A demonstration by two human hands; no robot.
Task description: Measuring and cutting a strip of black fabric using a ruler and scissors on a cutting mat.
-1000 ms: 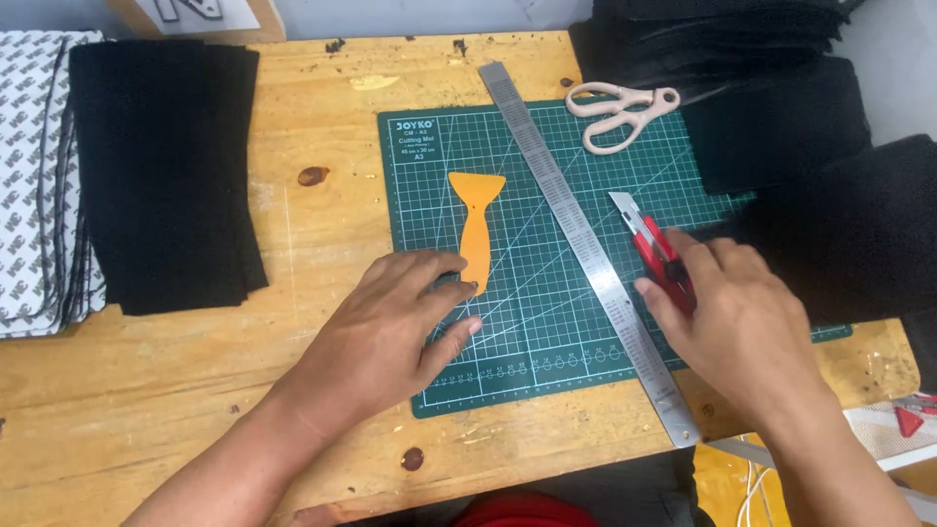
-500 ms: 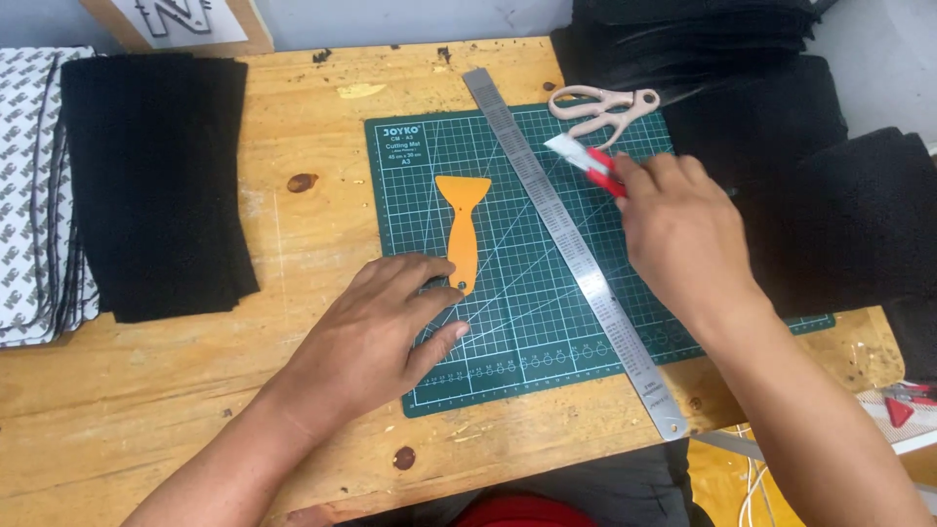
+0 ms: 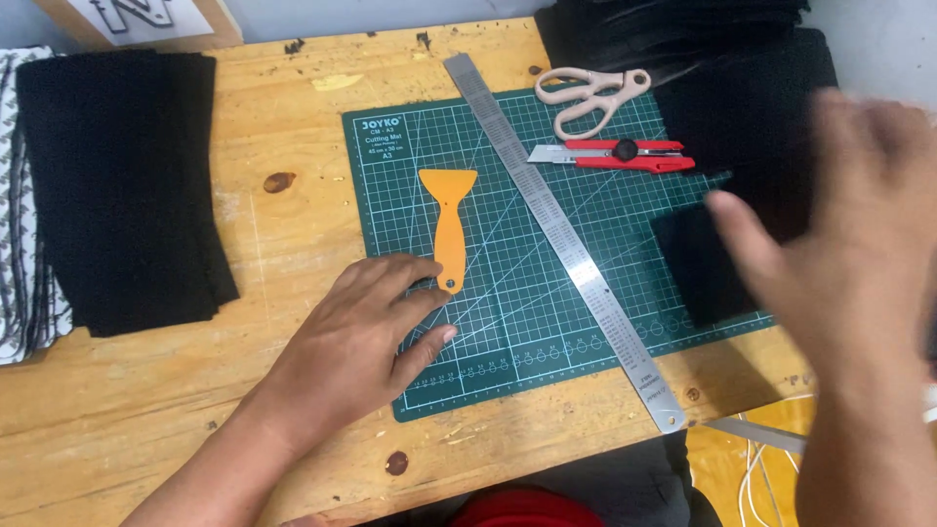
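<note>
My left hand (image 3: pixel 356 337) lies flat on the lower left part of the green cutting mat (image 3: pixel 508 342), fingers apart, fingertips just beside the handle of an orange plastic scraper (image 3: pixel 450 224). A long steel ruler (image 3: pixel 566 234) runs diagonally across the mat. A red utility knife (image 3: pixel 615 153) lies on the mat's upper right, below cream-handled scissors (image 3: pixel 589 93). My right hand (image 3: pixel 859 254) is blurred at the right, its thumb over a black fabric piece (image 3: pixel 698 268) that overlaps the mat's right edge. Whether it grips that piece is unclear.
Folded black fabric (image 3: pixel 117 185) lies on the wooden table (image 3: pixel 283 117) at the left, over patterned grey-white cloth (image 3: pixel 20 244). A larger heap of black fabric (image 3: pixel 722 68) fills the back right corner. White cables (image 3: pixel 761 459) hang below the table's front edge.
My right hand laid the red knife down on the mat near the scissors and swung right. A black fabric piece now overlaps the mat's right edge. My left hand stayed put.
</note>
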